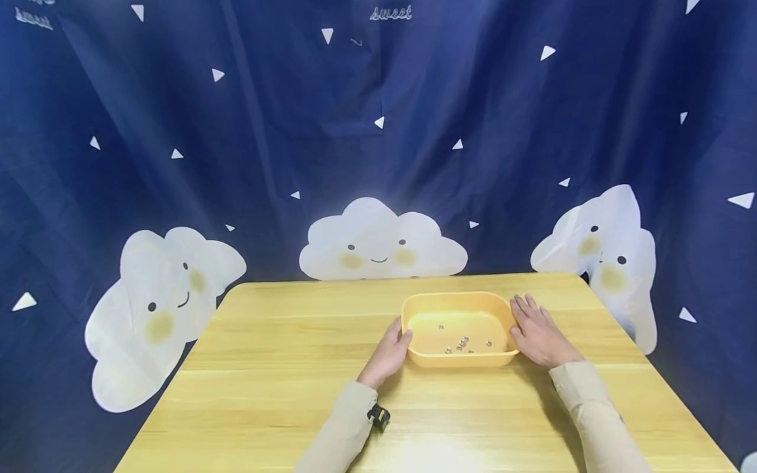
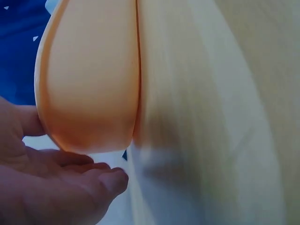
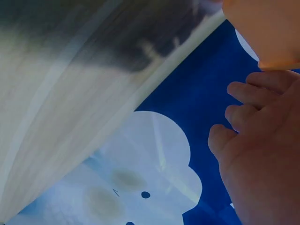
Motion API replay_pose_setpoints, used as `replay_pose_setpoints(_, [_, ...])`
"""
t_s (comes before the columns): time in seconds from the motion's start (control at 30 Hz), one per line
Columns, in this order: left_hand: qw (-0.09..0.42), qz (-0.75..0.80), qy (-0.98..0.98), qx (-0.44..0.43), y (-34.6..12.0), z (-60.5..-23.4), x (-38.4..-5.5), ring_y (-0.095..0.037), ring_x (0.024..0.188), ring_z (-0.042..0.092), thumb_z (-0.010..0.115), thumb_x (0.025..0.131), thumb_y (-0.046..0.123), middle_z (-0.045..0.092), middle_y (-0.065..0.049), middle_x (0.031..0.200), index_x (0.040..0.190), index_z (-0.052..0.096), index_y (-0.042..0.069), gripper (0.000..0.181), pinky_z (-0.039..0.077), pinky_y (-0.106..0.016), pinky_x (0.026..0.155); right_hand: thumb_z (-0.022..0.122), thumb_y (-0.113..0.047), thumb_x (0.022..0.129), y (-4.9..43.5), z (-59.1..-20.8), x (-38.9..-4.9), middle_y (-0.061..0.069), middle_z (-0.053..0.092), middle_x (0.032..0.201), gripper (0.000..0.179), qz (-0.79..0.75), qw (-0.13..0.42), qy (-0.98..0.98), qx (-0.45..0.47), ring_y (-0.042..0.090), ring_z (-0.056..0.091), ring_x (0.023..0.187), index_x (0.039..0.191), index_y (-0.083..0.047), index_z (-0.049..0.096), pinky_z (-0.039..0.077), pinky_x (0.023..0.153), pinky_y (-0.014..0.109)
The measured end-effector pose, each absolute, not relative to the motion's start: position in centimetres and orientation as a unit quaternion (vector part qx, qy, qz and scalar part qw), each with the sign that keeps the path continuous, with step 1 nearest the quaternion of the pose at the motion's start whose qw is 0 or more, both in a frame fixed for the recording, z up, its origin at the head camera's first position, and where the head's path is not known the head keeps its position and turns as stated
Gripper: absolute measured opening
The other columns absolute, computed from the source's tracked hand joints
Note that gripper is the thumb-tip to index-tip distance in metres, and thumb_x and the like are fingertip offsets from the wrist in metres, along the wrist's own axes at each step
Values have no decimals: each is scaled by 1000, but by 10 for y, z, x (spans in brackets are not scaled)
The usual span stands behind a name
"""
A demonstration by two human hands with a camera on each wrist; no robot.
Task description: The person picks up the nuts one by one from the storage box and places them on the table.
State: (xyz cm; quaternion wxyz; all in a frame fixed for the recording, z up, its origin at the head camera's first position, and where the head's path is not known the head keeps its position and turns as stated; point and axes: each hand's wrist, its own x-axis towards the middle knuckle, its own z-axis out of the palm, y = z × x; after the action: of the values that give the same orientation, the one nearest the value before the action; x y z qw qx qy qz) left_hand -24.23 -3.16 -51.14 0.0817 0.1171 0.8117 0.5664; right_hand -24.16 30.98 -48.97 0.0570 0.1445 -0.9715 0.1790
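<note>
A shallow yellow plastic basin [image 1: 461, 360] rests on the table in the head view. Several small shiny silver pieces [image 1: 463, 340] lie loose on its floor, mostly toward the near side; their kind is too small to make out. My left hand [image 1: 388, 351] grips the basin's left end, thumb at the rim and fingers along the outer wall. In the left wrist view, that wall [image 2: 93, 75] rises beside the left hand [image 2: 51, 187]. My right hand [image 1: 541, 334] rests against the right end with its fingers extended. The right wrist view shows those fingers [image 3: 253, 96] close by the basin's wall [image 3: 267, 33].
The light wood table [image 1: 278, 374] has its far edge a little beyond the basin. Behind it hangs a dark blue curtain [image 1: 331, 157] with white clouds and triangles. A black strap device [image 1: 379, 417] sits on the left wrist.
</note>
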Motion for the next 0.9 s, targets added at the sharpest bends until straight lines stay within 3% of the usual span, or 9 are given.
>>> replay_pose_setpoints(0.27, [82,487,858,141,-44,-515,-239,-42,157,25,39,110,42,25,-23,169,162,24,0,68,21,-60,128,45,-16,104,307,-491,-238,38,29,161,58,175,57,-973,141,59,22,151,150,19,33,21,120,72])
replay_pose_setpoints(0.57, [56,451,877,158,-55,-508,-248,-41,155,32,47,108,39,29,-22,168,159,31,-1,67,26,-59,126,44,-15,105,307,-487,-235,40,30,160,57,176,61,-972,143,60,23,150,149,19,34,21,118,73])
replay_pose_setpoints(0.7, [30,458,873,163,-65,-503,-252,-43,143,48,55,106,33,40,-23,161,154,42,-1,60,40,-59,118,44,-15,105,306,-487,-234,40,31,159,57,171,64,-972,146,60,24,149,149,20,35,21,118,73])
replay_pose_setpoints(0.9, [-21,453,875,171,-90,-493,-260,-27,115,67,65,102,28,65,-16,133,138,62,4,44,57,-44,100,43,-15,105,304,-487,-235,40,31,159,56,170,58,-973,146,60,24,149,149,20,34,21,118,74])
